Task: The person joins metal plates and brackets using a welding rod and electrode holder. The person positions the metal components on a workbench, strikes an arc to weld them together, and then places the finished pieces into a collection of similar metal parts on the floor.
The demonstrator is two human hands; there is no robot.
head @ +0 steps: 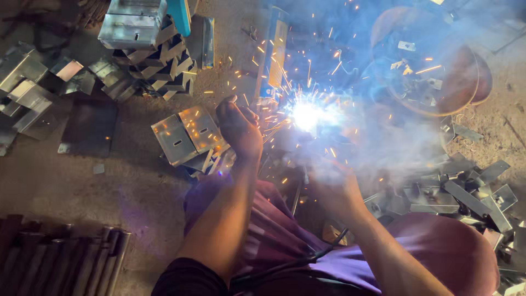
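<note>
Head view looks straight down on a person seated low over a dirt floor [126, 186], both bare forearms stretched forward toward a white-blue welding arc [307, 114] that throws orange sparks and a drift of smoke to the right. The left hand [239, 129] is raised just left of the arc, its fingers curled inward; whether they pinch anything cannot be told, since the glare hides what lies past them. The right hand [335, 186] sits nearer the body, just below and right of the arc, wrapped in smoke, so its grip cannot be told either; a dark cable [307, 257] runs from under its wrist back across the purple-clad lap [438, 246]. The piece being welded is lost in the brightness between the two hands. Just left of the left hand lies a cluster of folded grey sheet-metal brackets [189, 137] with small slots. More brackets are stacked at top left [159, 60]. A long blue and yellow box-shaped pack [274, 52] lies upright above the arc. A round rust-coloured pan [433, 66] holding small metal pieces sits at upper right, and flat metal strips [466, 197] are heaped at right. Dark rods [60, 257] lie at lower left.
</note>
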